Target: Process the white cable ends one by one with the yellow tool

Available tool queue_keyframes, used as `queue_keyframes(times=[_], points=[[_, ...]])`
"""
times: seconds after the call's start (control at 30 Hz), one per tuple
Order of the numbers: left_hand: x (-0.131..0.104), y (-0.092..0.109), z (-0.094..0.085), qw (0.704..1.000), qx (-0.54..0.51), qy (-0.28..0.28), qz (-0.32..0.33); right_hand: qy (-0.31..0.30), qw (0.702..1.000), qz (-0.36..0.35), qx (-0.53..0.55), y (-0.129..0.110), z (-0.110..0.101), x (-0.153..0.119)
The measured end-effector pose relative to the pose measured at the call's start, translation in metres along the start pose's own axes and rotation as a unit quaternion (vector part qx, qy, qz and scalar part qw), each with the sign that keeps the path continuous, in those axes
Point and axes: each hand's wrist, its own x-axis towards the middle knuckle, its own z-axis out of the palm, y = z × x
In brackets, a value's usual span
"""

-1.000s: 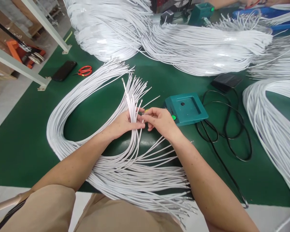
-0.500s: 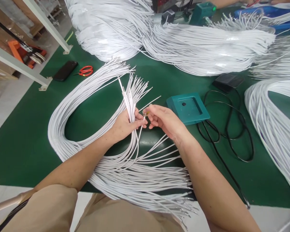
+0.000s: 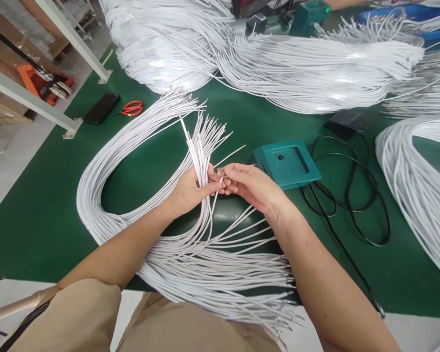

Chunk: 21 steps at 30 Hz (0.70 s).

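Note:
My left hand (image 3: 192,191) is closed around a small bunch of white cables (image 3: 202,164), whose ends point up and away from me. One cable (image 3: 217,193) stands apart from that bunch, its tip between the two hands. My right hand (image 3: 251,183) pinches at this cable's end, fingertips meeting those of my left hand. What exactly sits at the tip is too small to make out. Beneath both hands, a large curved bundle of white cables (image 3: 91,195) lies on the green table, with many loose ends (image 3: 275,274) spread toward the right.
Right of my hands sits a teal device (image 3: 288,164) with a black cord (image 3: 352,208). Red-handled snips (image 3: 132,108) and a black phone (image 3: 101,108) lie at the left. Big white cable bundles (image 3: 308,73) fill the back, and another bundle (image 3: 407,161) lies far right.
My right hand's fingers have closed in on the cable tip beside my left hand. The left hand keeps its hold on the bunch. The view has shifted slightly.

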Motion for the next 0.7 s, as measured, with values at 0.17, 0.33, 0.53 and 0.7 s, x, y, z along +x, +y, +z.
queue_keyframes(times=[0.17, 0.33, 0.53, 0.7], points=[[0.001, -0.001, -0.002, 0.999, -0.035, -0.007, 0.015, 0.057, 0.992, -0.069, -0.09, -0.002, 0.008, -0.003], [0.002, -0.006, -0.005, 0.998, -0.057, -0.024, -0.005, 0.145, 0.914, -0.18, -0.334, 0.001, 0.014, -0.004], [0.004, -0.004, -0.009, 0.978, -0.176, -0.018, -0.107, 0.154, 0.634, -0.335, -0.679, 0.009, 0.013, -0.004], [0.008, -0.004, -0.011, 0.976, -0.177, 0.016, -0.126, 0.134, 0.512, -0.331, -0.781, -0.001, 0.003, -0.004]])
